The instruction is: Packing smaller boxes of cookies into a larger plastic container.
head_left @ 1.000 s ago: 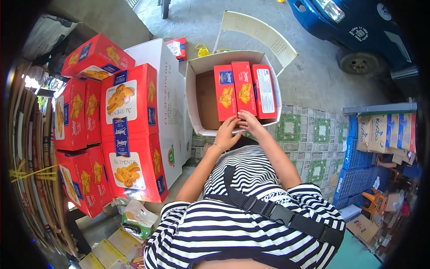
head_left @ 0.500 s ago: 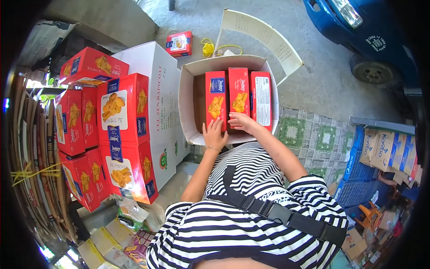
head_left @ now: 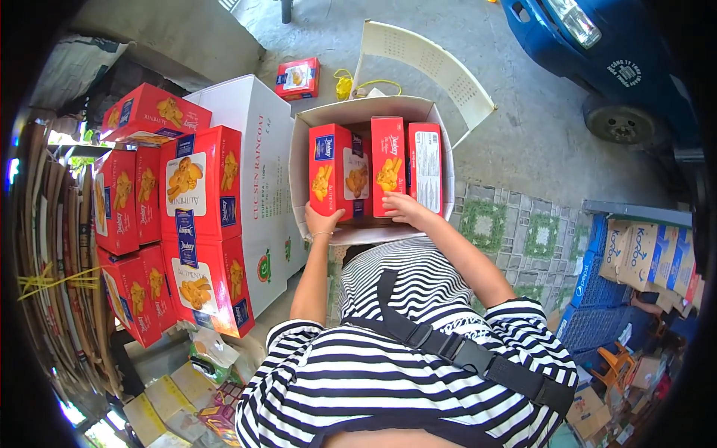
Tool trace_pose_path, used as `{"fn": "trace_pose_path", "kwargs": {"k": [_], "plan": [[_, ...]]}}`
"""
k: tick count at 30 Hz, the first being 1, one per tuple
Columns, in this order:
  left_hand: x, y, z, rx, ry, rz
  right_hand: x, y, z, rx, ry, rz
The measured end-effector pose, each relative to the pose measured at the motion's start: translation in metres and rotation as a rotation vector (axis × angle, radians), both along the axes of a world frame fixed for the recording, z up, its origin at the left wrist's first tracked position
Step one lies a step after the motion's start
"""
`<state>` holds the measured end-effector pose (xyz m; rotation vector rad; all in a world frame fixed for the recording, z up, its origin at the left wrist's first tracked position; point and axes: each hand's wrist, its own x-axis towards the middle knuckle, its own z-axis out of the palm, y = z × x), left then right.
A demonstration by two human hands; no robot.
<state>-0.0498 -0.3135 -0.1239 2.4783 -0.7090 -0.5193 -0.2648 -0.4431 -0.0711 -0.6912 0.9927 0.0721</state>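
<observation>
A white carton (head_left: 299,160) stands open in front of me with three red biscuit boxes on end inside. My left hand (head_left: 323,221) grips the near end of the left biscuit box (head_left: 326,160), thumb on its right side and fingers at its left. That box is against the carton's left wall, and its side with a biscuit picture shows. My right hand (head_left: 409,208) lies with fingers stretched over the near end of the middle biscuit box (head_left: 387,153). To the right stands another biscuit box (head_left: 427,168) with a white printed panel facing up.
More red biscuit boxes (head_left: 205,194) are stacked at the left, beside a tall white carton (head_left: 272,149). A single red box (head_left: 297,78) and yellow twine (head_left: 343,84) lie on the floor beyond. Blue crates (head_left: 590,276) stand at right, a blue vehicle (head_left: 553,45) far right.
My left hand has pushed the left biscuit box leftward to the carton wall, opening a gap beside the middle box. My right hand stays at the middle box's near end.
</observation>
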Motion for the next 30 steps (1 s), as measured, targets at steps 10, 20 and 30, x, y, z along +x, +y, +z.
{"fn": "trace_pose_path", "kwargs": {"k": [10, 20, 30], "plan": [[0.004, -0.007, 0.069, 0.175, -0.1, -0.08, -0.007, 0.013, 0.0, 0.016, -0.027, -0.075], [0.023, 0.051, 0.122, -0.337, 0.018, 0.185, 0.018, 0.027, 0.004, -0.027, -0.031, -0.028], [0.004, 0.117, 0.219, -0.367, -0.221, 0.024, 0.077, 0.054, 0.021, 0.1, -0.147, -0.025]]}}
